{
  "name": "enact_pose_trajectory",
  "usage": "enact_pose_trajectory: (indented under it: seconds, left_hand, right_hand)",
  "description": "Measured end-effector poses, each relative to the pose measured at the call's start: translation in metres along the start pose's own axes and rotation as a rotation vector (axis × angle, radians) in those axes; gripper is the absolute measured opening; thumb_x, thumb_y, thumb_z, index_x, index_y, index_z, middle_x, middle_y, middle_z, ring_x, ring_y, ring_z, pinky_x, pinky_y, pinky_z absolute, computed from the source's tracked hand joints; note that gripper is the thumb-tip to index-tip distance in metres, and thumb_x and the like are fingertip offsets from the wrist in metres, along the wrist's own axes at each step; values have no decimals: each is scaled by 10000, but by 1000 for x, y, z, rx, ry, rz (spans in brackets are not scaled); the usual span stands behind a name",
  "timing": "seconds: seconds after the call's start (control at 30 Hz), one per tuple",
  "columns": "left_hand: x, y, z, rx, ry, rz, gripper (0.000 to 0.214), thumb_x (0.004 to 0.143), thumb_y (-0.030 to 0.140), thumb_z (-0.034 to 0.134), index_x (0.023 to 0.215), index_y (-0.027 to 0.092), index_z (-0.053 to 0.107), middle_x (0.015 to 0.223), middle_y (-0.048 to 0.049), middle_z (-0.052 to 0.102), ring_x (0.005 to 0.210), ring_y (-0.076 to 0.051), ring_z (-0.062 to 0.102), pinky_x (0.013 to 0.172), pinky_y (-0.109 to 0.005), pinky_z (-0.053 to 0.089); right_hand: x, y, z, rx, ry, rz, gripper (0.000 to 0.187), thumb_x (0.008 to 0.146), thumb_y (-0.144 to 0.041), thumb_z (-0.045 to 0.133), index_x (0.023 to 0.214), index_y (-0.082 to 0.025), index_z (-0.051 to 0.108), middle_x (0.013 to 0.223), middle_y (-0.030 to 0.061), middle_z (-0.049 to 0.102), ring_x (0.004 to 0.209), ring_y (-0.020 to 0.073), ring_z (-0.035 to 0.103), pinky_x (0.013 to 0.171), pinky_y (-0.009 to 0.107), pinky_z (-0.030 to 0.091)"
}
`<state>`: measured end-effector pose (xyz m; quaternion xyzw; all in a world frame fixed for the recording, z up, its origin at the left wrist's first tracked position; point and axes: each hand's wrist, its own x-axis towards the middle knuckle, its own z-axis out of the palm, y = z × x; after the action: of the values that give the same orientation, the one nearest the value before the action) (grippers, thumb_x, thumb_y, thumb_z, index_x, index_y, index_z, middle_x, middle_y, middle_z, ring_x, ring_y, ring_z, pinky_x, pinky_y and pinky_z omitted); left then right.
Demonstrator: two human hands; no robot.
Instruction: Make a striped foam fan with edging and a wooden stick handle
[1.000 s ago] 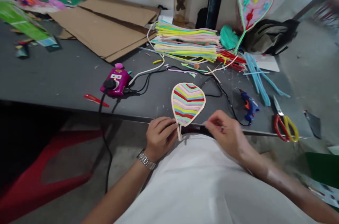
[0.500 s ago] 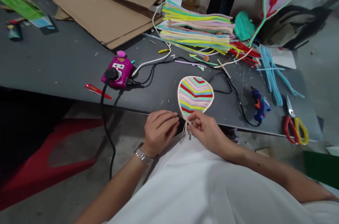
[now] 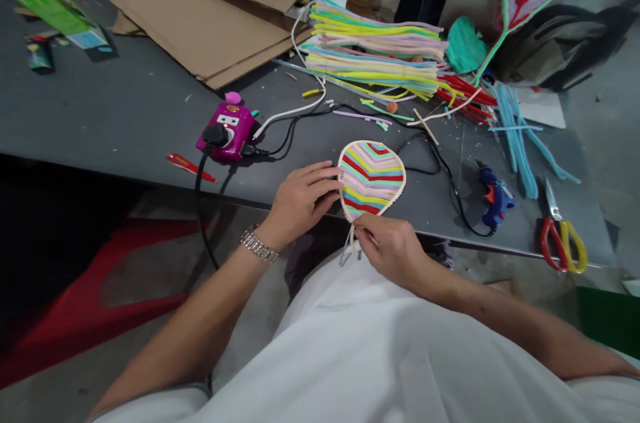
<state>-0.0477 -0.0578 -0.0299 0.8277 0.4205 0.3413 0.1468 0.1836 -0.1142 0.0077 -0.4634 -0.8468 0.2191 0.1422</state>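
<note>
A rounded fan (image 3: 373,176) made of striped pipe cleaners in red, yellow, blue, green and lilac lies at the table's front edge, with a pale rim. Its narrow neck points toward my body, and a few wire ends stick out below. My right hand (image 3: 395,249) pinches the fan at the neck between thumb and fingers. On the other side, my left hand (image 3: 305,199) has its fingers stretched out, their tips at the fan's left rim. Whether they press on it I cannot tell.
On the grey table (image 3: 135,123) are a purple power socket (image 3: 230,133), a red cutter (image 3: 191,167), a blue glue gun (image 3: 495,196) with a black cord, and scissors (image 3: 563,229). Pipe-cleaner bundles (image 3: 375,49) and cardboard sheets (image 3: 215,23) lie behind. A red stool (image 3: 125,316) stands below left.
My left hand has moved up from below the table edge to the fan's left rim, and its fingers have straightened. My right hand keeps its pinch at the neck.
</note>
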Motion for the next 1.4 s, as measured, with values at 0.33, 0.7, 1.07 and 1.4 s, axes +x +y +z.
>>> enact_pose_trajectory:
  seconds: [0.33, 0.7, 1.07, 1.4]
  left_hand:
    - [0, 1, 3, 50, -19, -23, 171, 995, 262, 676, 1152, 246, 740, 1333, -72, 764, 1335, -295, 667, 1039, -502, 552]
    - [0, 5, 5, 51, 4, -48, 184, 974, 266, 690, 1151, 240, 734, 1317, -75, 768, 1323, -294, 668, 1049, -499, 523]
    - [0, 8, 4, 46, -30, -85, 205, 958, 298, 689, 1152, 253, 737, 1339, -74, 754, 1342, -304, 644, 1063, -510, 498]
    - [2, 11, -1, 42, -75, -123, 408, 932, 348, 688, 1325, 242, 674, 1433, -99, 697, 1413, -325, 573, 1128, -524, 459]
  right_hand:
    - [0, -3, -2, -162, -99, -75, 240, 1017, -137, 476, 929, -160, 699, 813, 59, 718, 732, 164, 624, 671, 287, 353]
    - [-5, 1, -5, -306, -92, -179, 208, 979, -87, 530, 913, -162, 713, 739, 31, 643, 646, 149, 516, 634, 306, 279]
    - [-4, -1, -7, -388, -150, -230, 176, 937, -65, 579, 977, -165, 718, 791, 51, 677, 697, 182, 563, 643, 335, 290]
    - [-5, -2, -10, -380, -174, -190, 179, 954, -74, 572, 982, -166, 724, 780, 49, 677, 676, 175, 553, 631, 331, 282]
